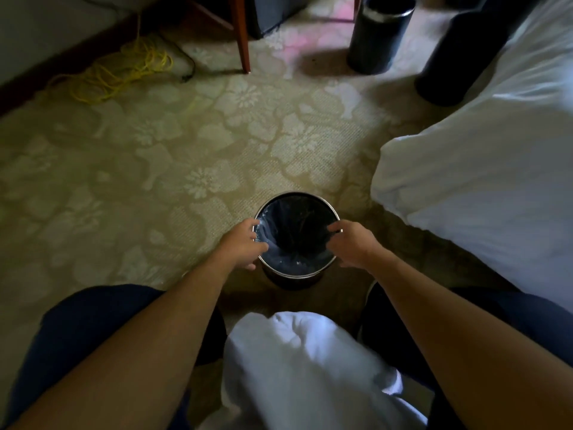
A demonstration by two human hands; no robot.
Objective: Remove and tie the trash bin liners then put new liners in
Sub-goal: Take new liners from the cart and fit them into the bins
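Left hand (245,243) and right hand (350,243) are curling fingers (252,225) over the bin (294,193) rim, pinching the seemingly light, slippery, tear-prone liner (294,240) at its top edge.

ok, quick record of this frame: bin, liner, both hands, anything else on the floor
bin: small round bin, upright on carpet, in front of the person
liner: dark liner inside the bin, reaching up to the rim
left hand: left hand at left rim; grip unclear
right hand: right hand at right rim; grip unclear
second bin: second bin upright, far side
floor: yellow cord near the wall
foreground: white bundle between the legs
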